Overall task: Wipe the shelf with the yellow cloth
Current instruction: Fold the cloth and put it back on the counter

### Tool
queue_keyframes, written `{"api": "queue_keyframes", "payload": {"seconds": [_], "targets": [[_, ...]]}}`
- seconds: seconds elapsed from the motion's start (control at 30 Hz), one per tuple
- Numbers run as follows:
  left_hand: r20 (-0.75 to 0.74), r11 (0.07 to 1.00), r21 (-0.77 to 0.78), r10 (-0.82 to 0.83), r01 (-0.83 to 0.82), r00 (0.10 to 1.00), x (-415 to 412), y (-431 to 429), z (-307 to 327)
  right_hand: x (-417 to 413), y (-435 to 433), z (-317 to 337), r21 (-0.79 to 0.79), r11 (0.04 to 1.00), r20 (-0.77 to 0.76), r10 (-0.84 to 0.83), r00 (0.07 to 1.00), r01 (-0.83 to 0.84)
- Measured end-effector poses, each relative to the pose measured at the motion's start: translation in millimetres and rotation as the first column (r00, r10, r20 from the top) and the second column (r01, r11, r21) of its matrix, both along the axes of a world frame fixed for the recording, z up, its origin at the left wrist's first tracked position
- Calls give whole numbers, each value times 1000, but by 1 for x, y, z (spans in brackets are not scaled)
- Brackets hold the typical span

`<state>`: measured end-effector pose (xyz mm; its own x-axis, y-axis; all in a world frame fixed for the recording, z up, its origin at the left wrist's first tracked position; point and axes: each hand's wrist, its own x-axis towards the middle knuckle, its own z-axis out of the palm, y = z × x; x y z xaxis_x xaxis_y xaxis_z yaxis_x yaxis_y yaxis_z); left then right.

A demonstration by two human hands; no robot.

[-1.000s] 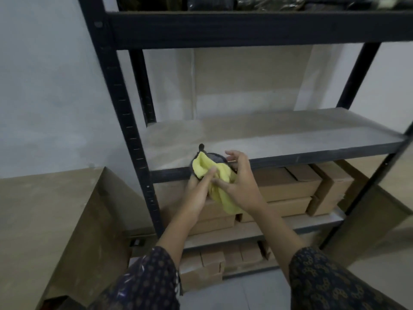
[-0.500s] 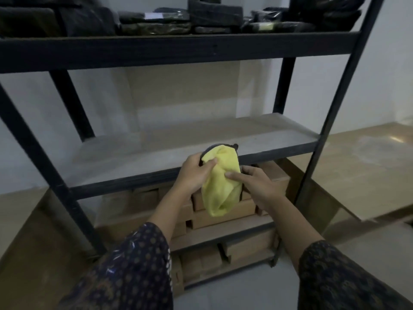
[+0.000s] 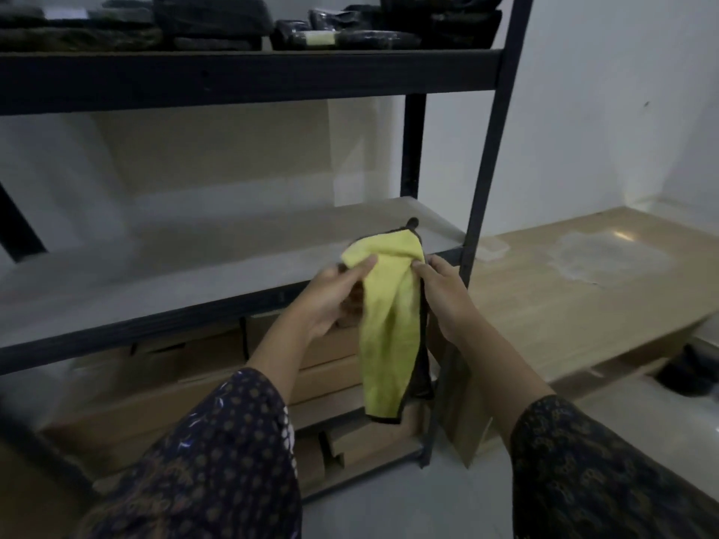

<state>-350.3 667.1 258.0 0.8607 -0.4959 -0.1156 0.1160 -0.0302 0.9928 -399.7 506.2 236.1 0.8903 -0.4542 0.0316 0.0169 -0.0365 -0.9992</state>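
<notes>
A yellow cloth with a dark edge and a small hanging loop hangs down in front of the shelf's front rail. My left hand pinches its upper left part, thumb lying across the fabric. My right hand pinches the cloth's right edge near the top. The grey middle shelf board of a black metal rack lies just behind the hands, bare. The cloth is held in the air and does not touch the board.
A black upright post stands right beside my right hand. Dark wrapped packages fill the upper shelf. Cardboard boxes are stacked on the lower shelves. A low wooden platform lies to the right.
The view has swung left to right along the rack. The bunched cloth has been let out and now hangs longer, with my hands holding it at the top, further apart.
</notes>
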Motion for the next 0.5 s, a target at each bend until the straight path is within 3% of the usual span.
{"api": "queue_keyframes", "payload": {"seconds": [0.07,0.17,0.27,0.37,0.5], "targets": [[-13,989,120,-85,86,996,1,-22,-14,-2,-24,-2,108,993,-26,-40,999,42],[10,995,95,-6,5,1000,4,-66,-24,-16,-62,-10,241,970,-96,71,993,-47],[2,984,121,-134,133,991,7,-110,-31,-24,-107,-25,308,951,-68,58,996,-34],[160,919,367,-217,146,963,8,-157,-40,-22,-160,-29,288,957,-44,-37,998,48],[459,936,352,-154,-20,875,17,-223,-36,-19,-229,-24,150,984,-62,-87,994,95]]}}
